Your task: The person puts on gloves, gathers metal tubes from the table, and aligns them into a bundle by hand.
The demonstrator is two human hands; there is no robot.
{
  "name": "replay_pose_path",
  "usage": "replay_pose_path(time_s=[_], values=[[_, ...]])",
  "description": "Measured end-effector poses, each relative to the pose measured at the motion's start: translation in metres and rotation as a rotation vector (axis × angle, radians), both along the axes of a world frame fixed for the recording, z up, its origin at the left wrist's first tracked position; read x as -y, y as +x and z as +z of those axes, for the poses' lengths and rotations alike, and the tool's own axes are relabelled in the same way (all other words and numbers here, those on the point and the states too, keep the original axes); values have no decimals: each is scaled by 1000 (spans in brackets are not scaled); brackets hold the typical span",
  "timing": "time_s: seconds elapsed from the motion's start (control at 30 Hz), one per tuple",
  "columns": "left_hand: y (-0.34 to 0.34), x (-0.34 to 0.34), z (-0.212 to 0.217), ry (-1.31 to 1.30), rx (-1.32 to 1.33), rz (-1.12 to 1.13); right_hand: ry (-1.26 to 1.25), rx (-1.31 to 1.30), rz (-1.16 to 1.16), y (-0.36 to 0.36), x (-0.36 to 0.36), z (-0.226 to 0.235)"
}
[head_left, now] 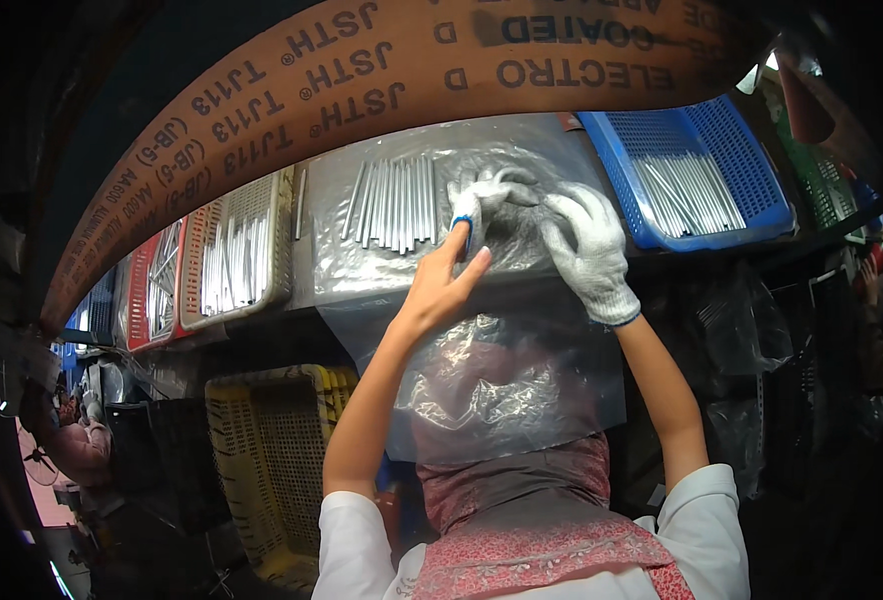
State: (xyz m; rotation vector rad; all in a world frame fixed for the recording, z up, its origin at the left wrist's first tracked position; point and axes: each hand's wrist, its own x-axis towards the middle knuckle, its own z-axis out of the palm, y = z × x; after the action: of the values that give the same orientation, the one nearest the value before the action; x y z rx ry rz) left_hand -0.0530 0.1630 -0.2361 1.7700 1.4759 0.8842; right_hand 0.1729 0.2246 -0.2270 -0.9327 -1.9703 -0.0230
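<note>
Pinching was the state I logged on the loose white glove (494, 192). It lay on the clear plastic sheet (522, 400) at the middle of the bench, just right of the loose metal rods (394, 203).

- Left hand (442, 287), bare: thumb and forefinger closed on the glove's blue cuff edge, other fingers extended alongside.
- Right hand (590, 252), already in a white glove: fingers curled, tips down by the loose glove's fingers. I couldn't tell whether it gripped the glove or only pressed on the sheet.

Risks as I judged them:
- The cuff grip was thin, two fingertips only. A tug from the right hand could have pulled the cuff free and dropped the glove.
- The sheet looked slick and crumpled, and it hung over the bench edge toward the person's lap. Dragging it with either hand could have shifted the rods, which lay unbundled, and rolled them off.
- The bare left hand was near the rod ends, so scraping was possible if it swept left.
- The blue basket (697, 170) of rods sat right of the gloved hand, with the beige basket (237, 255) and red basket (152, 290) to the left. A wide elbow swing could have clipped them. The yellow basket (272, 450) stood below the bench, under the sheet's left edge.
</note>
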Motion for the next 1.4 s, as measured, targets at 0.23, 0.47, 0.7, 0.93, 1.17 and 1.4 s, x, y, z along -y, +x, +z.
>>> replay_pose_path(time_s=[0.23, 0.47, 0.7, 0.93, 1.17, 1.4], values=[[14, 11, 16, -263, 908, -252, -170, -71, 223, -35, 24, 15], [15, 17, 20, -238, 970, -294, -341, -68, 285, -46, 24, 26], [18, 22, 9, -254, 953, -295, -313, 33, 242, -45, 26, 29], [29, 11, -30, -11, 921, 248, -246, -107, 380, -54, 36, 37], [31, 12, -37, -71, 1040, 384, -277, 31, 430, -53, 45, 29], [42, 14, -37, -94, 998, 403, -331, 24, 387, -47, 49, 33]])
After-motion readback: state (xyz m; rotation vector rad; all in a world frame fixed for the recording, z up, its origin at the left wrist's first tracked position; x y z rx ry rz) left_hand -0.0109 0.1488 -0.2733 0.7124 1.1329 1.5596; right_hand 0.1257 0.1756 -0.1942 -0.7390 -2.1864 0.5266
